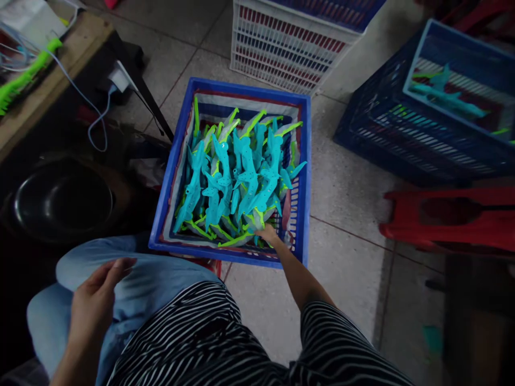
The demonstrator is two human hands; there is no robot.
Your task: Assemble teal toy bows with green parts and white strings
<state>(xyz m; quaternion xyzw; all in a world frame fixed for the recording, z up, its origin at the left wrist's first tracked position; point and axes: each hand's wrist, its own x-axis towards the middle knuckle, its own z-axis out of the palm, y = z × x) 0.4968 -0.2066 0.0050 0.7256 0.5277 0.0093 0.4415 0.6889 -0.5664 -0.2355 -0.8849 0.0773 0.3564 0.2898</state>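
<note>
My right hand (266, 234) reaches into the near right part of a blue plastic crate (309, 177). Its fingers close on the near end of a teal plastic part (269, 187) with lime-green edging; the fingertips are partly hidden. Several more teal and lime-green parts (193, 187) stand side by side in the crate, long and irregular with small holes. Over my jeans hangs my left hand (98, 289), its fingers curled together with nothing visible in them, apart from the crate.
A white crate (281, 48) stands behind. At right is a dark blue crate (374, 118) with similar parts, near a red plastic stool (450, 220). A wooden table (86, 40) with cables and a green strip (28, 75) is at left, above a black round seat (64, 198).
</note>
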